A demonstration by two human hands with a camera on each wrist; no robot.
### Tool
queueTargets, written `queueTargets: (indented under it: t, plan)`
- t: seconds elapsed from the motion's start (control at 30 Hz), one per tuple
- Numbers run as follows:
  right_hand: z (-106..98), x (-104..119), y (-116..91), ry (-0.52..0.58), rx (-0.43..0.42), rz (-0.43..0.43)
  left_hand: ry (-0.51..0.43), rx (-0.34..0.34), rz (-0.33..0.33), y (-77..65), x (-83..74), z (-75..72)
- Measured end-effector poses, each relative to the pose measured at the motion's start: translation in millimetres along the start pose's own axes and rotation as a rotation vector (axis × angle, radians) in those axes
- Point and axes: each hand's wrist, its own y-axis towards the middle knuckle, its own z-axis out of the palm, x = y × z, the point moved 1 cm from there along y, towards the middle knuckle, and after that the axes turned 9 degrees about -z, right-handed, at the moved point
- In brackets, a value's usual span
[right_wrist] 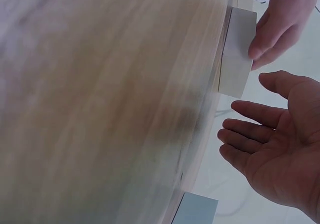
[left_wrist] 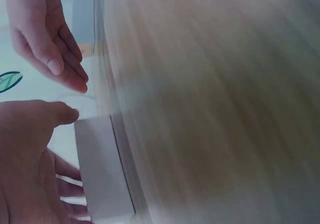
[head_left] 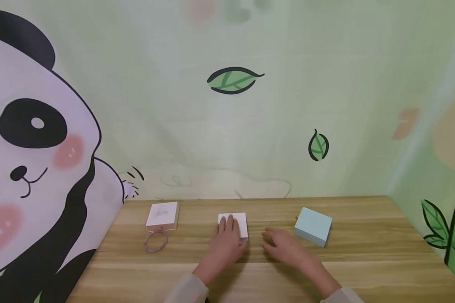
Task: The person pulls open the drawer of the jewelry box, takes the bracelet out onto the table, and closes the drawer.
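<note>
A person is standing their work around a white box (head_left: pixel 242 220), which is sitting on the wood-grain table (head_left: pixel 383 252). Their left hand (head_left: pixel 226 243) is resting over the box from its near side, fingers lying straight across the top rather than curling round it, the thumb pointing toward the box's near right corner. The right hand (head_left: pixel 283 246) is hovering just right of the white box, holding nothing; its fingers are reaching toward the box, loosely extended, with the palm turning inward.

Further right of the white box, well past the right fingertips, a pale blue box (head_left: pixel 312 226) is lying at an angle. Well to the white box's left, a lidded box with faint printing (head_left: pixel 163 215) is sitting, and a thin mauve ring (head_left: pixel 145 243) is lying at its near edge; I can't tell whether they are touching. Behind the white box, a green backdrop (head_left: pixel 167 105) is hanging, showing a panda (head_left: pixel 72 113) and leaves.
</note>
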Motion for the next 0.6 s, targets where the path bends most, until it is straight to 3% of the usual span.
queueTargets:
  t: [0.13,0.33,0.43,0.6]
  plan:
    - [0.8,-1.2,-0.5,0.003,-0.008,0.022,0.024,-0.025,-0.075,5.4,-11.0,0.2]
    - [-1.7,0.0,-0.3,0.016,-0.011,0.02,0.04,-0.048,-0.092,6.9,-14.5,0.0]
    - [-2.9,1.0,0.4,0.009,-0.011,0.004,0.029,-0.044,-0.051,5.1,-8.9,1.2]
    - [-3.5,1.1,0.5,0.008,-0.007,0.001,0.0,-0.046,0.071,2.1,3.9,2.9]
